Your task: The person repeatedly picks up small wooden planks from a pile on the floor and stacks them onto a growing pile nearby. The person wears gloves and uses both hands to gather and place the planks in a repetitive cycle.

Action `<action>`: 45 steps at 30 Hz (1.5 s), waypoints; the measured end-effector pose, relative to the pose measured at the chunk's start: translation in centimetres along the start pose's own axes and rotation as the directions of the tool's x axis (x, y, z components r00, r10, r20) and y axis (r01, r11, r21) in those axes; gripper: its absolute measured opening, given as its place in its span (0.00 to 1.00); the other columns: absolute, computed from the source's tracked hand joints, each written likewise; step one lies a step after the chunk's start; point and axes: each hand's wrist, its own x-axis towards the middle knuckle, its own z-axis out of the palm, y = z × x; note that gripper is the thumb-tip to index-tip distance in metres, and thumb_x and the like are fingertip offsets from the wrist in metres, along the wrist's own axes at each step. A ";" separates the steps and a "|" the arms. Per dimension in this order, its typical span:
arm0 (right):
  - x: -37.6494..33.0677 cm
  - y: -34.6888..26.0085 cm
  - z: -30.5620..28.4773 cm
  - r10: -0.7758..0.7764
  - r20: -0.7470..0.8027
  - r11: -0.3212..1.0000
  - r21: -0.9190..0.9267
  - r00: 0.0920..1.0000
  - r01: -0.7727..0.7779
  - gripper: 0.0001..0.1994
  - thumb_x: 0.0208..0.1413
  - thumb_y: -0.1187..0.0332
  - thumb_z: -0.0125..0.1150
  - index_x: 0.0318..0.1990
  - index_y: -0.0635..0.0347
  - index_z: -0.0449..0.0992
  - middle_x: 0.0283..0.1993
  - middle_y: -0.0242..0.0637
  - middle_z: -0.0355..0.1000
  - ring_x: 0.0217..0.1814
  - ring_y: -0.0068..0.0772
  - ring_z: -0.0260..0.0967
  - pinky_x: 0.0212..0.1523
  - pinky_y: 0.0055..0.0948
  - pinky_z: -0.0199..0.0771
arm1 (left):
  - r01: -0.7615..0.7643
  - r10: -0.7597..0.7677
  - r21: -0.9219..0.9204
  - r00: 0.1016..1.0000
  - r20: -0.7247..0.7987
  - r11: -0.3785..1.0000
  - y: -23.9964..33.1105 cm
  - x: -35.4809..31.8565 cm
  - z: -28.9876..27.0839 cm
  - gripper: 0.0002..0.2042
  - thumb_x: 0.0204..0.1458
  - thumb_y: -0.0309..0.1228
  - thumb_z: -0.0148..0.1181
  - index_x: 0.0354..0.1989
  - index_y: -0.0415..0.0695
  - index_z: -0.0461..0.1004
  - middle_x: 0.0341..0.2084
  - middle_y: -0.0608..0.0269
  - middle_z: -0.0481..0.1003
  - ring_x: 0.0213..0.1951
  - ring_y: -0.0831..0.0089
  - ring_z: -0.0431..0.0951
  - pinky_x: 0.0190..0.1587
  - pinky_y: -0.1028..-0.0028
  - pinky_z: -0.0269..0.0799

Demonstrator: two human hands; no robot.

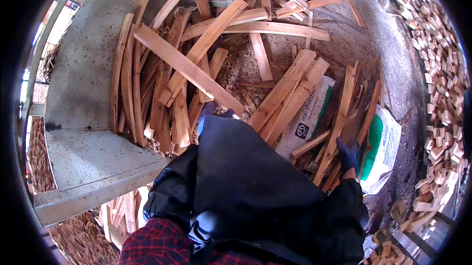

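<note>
The step in hand appears to be gathering or sorting long timber slats by hand. The right hand (pixel 348 154), in a dark blue glove, rests against the narrow, rough, brown wooden slats (pixel 339 122) toward the right edge of the debris-strewn brown floor (pixel 356 43). Thumb and fingers stand apart, but whether they grasp a slat cannot be made out. These slats lie at a slant beside the white-and-green printed sack (pixel 386 154).

The left hand (pixel 209 109), in a blue glove, is mostly hidden by the black apron (pixel 250 161). It is beside the lower end of the long, pale, flat wooden plank (pixel 184 63); its grip cannot be judged. That plank lies slantwise across the pile of brown boards (pixel 179 117), near the floor's left side, where the grey metal panel (pixel 78 68) rises.

To work well, the plank is best taken first, since it appears to lie uppermost and should come away without dragging others. Holding it nearer its middle would likely stop the far end from dipping. The right hand would do well to square up the slats before closing round them, with fingers clear of pinch points and splintered edges.
</note>
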 end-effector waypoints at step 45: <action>1.1 2.4 0.4 0.181 -0.022 0.983 0.023 0.983 -0.180 0.43 0.40 0.47 0.73 0.59 0.68 0.67 0.61 0.49 0.66 0.65 0.46 0.61 0.63 0.39 0.60 | -0.492 0.554 0.586 0.828 0.086 0.644 3.4 5.5 -4.8 0.38 0.44 0.44 0.67 0.62 0.40 0.61 0.52 0.43 0.71 0.50 0.52 0.74 0.51 0.65 0.73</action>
